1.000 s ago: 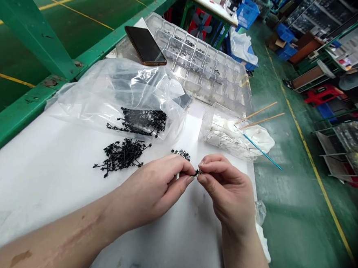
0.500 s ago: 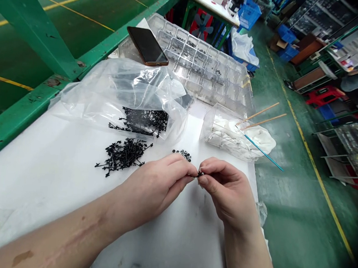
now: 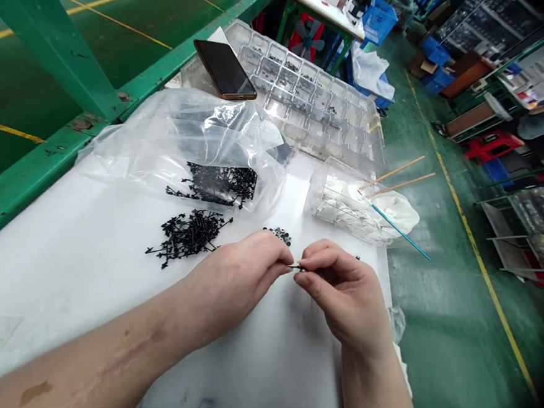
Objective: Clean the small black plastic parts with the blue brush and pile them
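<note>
The black part point(image 3: 297, 267) is pinched above the tabletop point(image 3: 70, 295). Left of it: plastic bag point(image 3: 130, 157), black sprues point(image 3: 188, 235), left hand point(image 3: 233, 282), fingers point(image 3: 275, 255) gripping the part; washers point(image 3: 279, 234) just behind. Right of it: right hand point(image 3: 344, 296), fingers point(image 3: 328, 256) also gripping; clear bin point(image 3: 317, 195).

A smartphone point(image 3: 224, 70) lies beside a clear compartmented tray point(image 3: 324, 124), and a clear bin point(image 3: 322, 192) holds white cloth point(image 3: 364, 213) and wooden sticks point(image 3: 397, 175).
</note>
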